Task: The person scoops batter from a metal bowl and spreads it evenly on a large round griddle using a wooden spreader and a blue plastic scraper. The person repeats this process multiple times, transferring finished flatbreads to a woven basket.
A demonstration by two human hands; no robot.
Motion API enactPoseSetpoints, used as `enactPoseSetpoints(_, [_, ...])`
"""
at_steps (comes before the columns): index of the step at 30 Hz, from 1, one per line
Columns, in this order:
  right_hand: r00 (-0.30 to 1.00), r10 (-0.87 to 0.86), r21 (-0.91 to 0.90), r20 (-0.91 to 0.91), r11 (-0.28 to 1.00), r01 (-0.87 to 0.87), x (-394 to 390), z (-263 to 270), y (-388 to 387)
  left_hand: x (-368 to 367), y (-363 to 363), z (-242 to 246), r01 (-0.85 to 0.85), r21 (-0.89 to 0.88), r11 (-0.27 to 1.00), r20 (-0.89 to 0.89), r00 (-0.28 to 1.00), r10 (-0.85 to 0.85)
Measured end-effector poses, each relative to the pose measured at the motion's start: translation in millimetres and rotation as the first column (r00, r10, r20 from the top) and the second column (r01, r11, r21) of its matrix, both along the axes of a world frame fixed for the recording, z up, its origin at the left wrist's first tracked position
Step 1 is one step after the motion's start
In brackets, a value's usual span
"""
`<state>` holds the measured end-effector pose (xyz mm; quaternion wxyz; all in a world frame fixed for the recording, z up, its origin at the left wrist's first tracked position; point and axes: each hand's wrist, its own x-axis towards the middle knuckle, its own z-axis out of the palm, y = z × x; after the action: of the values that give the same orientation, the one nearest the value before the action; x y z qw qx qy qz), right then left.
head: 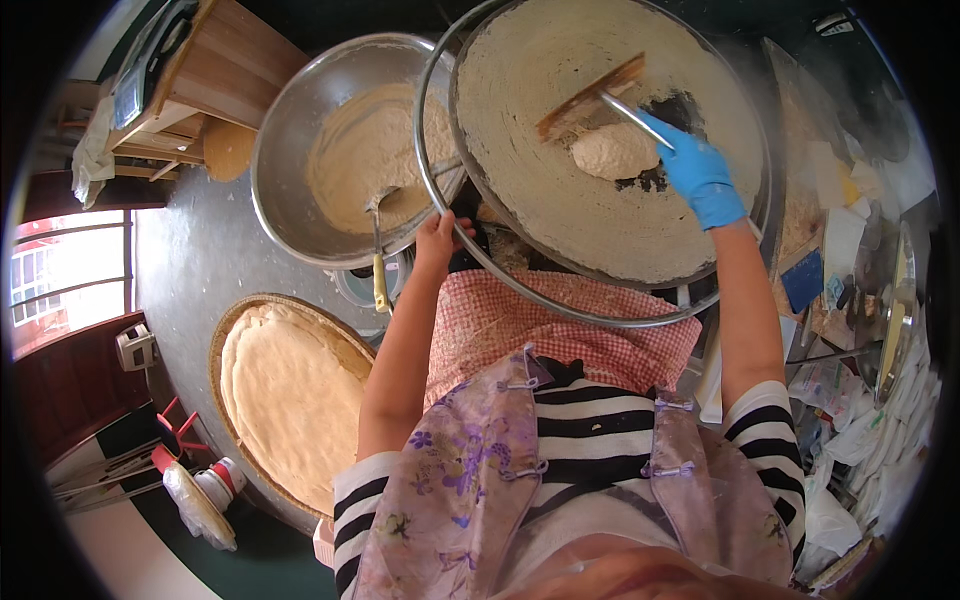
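Note:
In a blue glove, my right hand (697, 172) grips the metal handle of a wooden batter spreader (592, 97). Its blade rests over a round griddle (525, 202) coated with a thin layer of pale batter. A thick lump of batter (615, 151) lies between the blade and my glove, beside dark bare patches of the griddle. My bare left hand (435, 241) holds the metal ring (491, 264) that runs around the griddle, fingers partly behind it. Just left of that hand, a large steel bowl (281, 142) contains batter and a ladle (380, 277) with a yellow handle.
A big round tray (217, 352) stacked with flat pancakes stands lower left. Under the bowl's edge is a bucket (356, 289). A wooden cabinet (232, 60) stands at upper left. Plastic bags (862, 420) and a blue box (802, 280) clutter the right side. Red checked cloth (555, 300) covers my lap.

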<state>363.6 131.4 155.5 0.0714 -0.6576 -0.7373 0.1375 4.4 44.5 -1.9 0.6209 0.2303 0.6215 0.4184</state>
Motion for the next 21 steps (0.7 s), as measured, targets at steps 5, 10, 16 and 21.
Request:
enactPoseSetpoints(5, [0.998, -0.015, -0.057, 0.067, 0.998, 0.019, 3.1, 4.9, -18.5, -7.1, -5.6, -4.1, -0.023, 0.18, 0.983, -0.12, 0.992, 0.045])
enactPoseSetpoints(10, [0.998, 0.046, -0.03, -0.043, 0.998, -0.048, 24.5, 24.1, -13.8, 42.7, -69.1, -3.7, -0.153, 0.161, 0.975, 0.007, 0.988, 0.154])
enactPoseSetpoints(16, [0.998, 0.029, 0.008, -0.053, 1.0, -0.028, -7.5, -8.1, -8.6, 92.0, -95.0, 4.1, -0.213, 0.021, 0.977, 0.146, 0.967, 0.208])
enactPoseSetpoints(21, [0.995, 0.064, -0.09, 0.079, 0.994, -0.056, 32.6, 20.8, -5.6, 39.2, -49.1, 0.3, -0.052, 0.007, 0.999, 0.109, 0.993, 0.051])
